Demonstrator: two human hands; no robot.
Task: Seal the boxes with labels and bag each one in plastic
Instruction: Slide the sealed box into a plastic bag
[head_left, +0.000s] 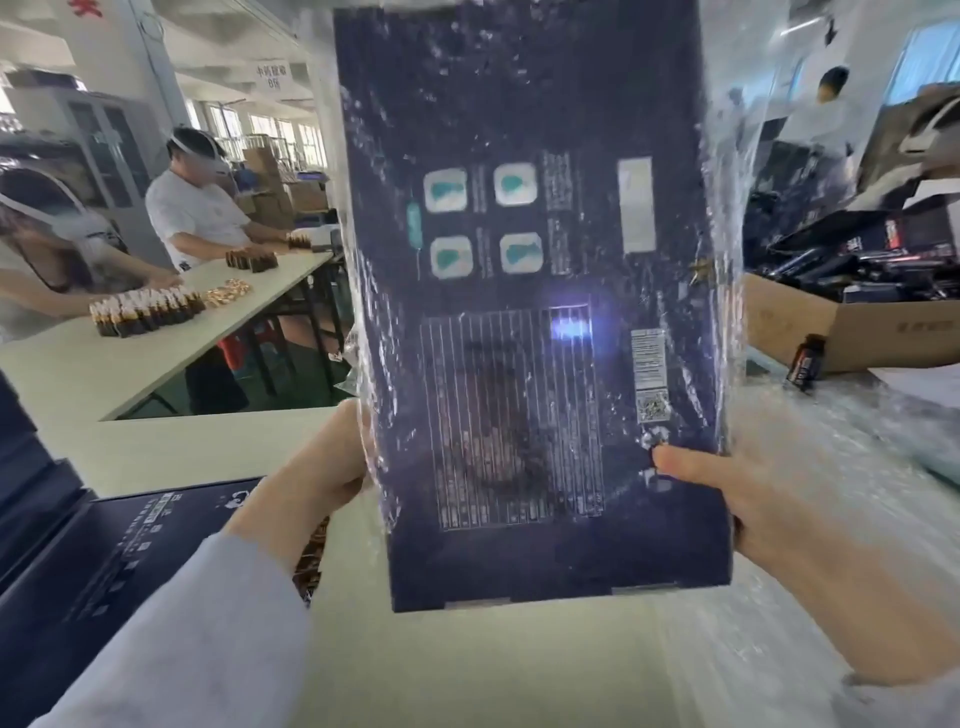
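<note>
Workers (197, 208) in white stand at a long side table (78, 374) on the far left, with rows of small brown bottles (145, 312) in front of them. Nearer, at the lower left, flat dark boxes (130, 545) lie printed side up on the near table (467, 665).

The left grip (317, 467) wraps around the left edge of the navy box (519, 364), pinching the plastic against it. Its fingers go behind the box and cannot be seen.

The box is held upright in the air above the near table, filling the middle of the view. Its printed face is turned to the camera (four teal pictures above, a ruled panel of text below). A clear plastic bag (727, 156) covers the top and most of the box's length, with slack film standing out past the right edge. The bottom end of the box is bare.

The right grip (727, 499) holds the lower right edge, thumb (685, 462) pressed on the front just below a small white code label (649, 364).

Behind it sits a cardboard carton (831, 332) full of dark packs, with one dark bottle (805, 361) against its front wall. Crinkled clear plastic (831, 467) covers that side of the table.
</note>
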